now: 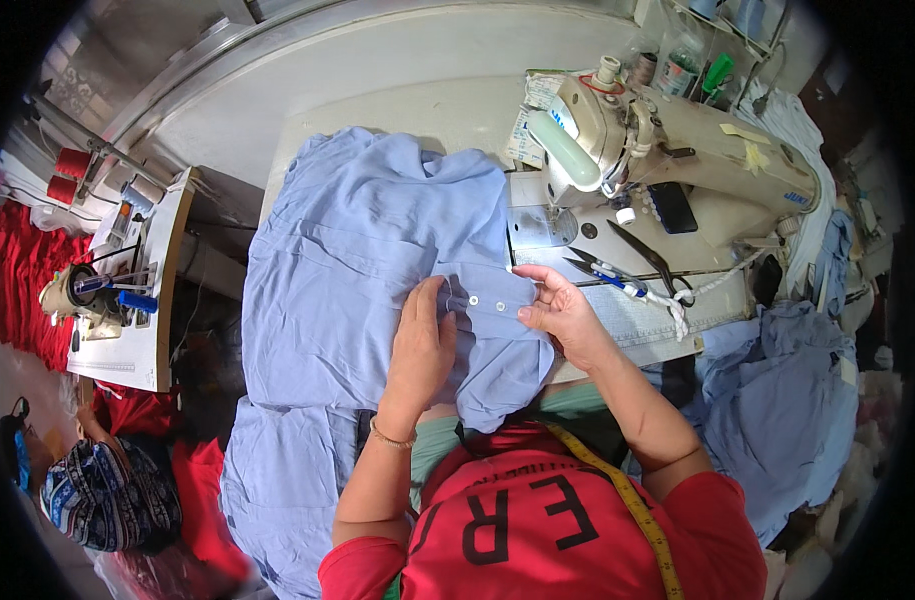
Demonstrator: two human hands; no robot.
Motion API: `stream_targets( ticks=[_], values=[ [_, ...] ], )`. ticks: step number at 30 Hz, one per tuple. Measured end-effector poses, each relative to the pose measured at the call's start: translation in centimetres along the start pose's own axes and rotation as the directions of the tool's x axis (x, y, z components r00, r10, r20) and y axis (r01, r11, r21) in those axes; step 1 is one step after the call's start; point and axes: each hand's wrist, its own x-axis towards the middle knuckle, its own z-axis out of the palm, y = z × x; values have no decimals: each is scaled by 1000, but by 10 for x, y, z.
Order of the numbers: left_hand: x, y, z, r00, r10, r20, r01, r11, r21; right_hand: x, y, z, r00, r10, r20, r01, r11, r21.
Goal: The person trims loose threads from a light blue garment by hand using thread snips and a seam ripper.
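A light blue shirt point(347, 240) lies spread over the sewing table, wrinkled. Its sleeve end, a cuff point(487, 303) with two small white buttons, is stretched flat between my hands. My right hand point(567, 315) pinches the cuff's right end between thumb and fingers. At the other end, my left hand point(424, 340) has its fingers pressed together on the cloth and its thumb beside them, gripping the fabric there. The sewing machine point(677, 140) stands just beyond, its needle area by the shirt's right edge. Cloth hides the undersides of my fingers.
Right of my hands lie black scissors point(652, 255), thread snips point(602, 270) and a dark phone point(673, 207). More blue garments point(777, 400) hang at the right; others point(287, 480) lie at the lower left. Another machine table point(162, 290) and a person's hand point(92, 425) are at left.
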Motion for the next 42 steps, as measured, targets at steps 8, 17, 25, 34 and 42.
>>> stream_targets(
  ticks=[8,17,25,34,42],
  values=[
    [3,15,6,984,151,-94,-149,988,30,4,-3,1,998,-15,59,19,997,-77],
    [-4,33,25,999,43,-29,-48,978,-201,4,0,2,996,-84,-38,80,992,-102],
    [-7,43,27,999,-11,44,22,965,-260,-11,-21,12,992,-124,-33,94,876,-473],
    [-4,35,47,972,-228,56,231,883,-409,-13,-56,54,861,-249,443,475,86,-876],
    [6,10,27,874,-374,311,400,190,-896,12,-75,25,971,-154,184,240,600,-763]
  ],
)
